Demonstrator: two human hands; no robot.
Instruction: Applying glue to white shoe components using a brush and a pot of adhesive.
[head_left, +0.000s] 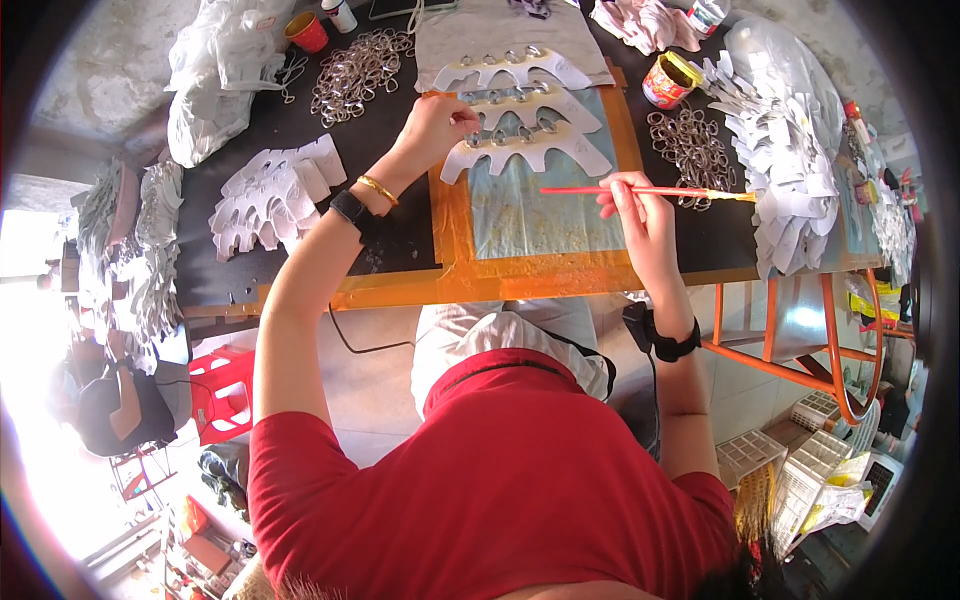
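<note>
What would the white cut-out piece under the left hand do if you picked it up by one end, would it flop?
The white cut-out piece looks thin and flat, so it would probably bend and droop. It likely weighs little. The metal rings resting on it might slide off. The left hand presses on it.

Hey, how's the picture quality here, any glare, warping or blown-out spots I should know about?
Head view: strong fisheye bends the black worktable edges toward a dark rim; lower left is blown out white; sharp centre, where the right hand holds a thin red brush and the left hand touches white cut-out pieces.
</note>
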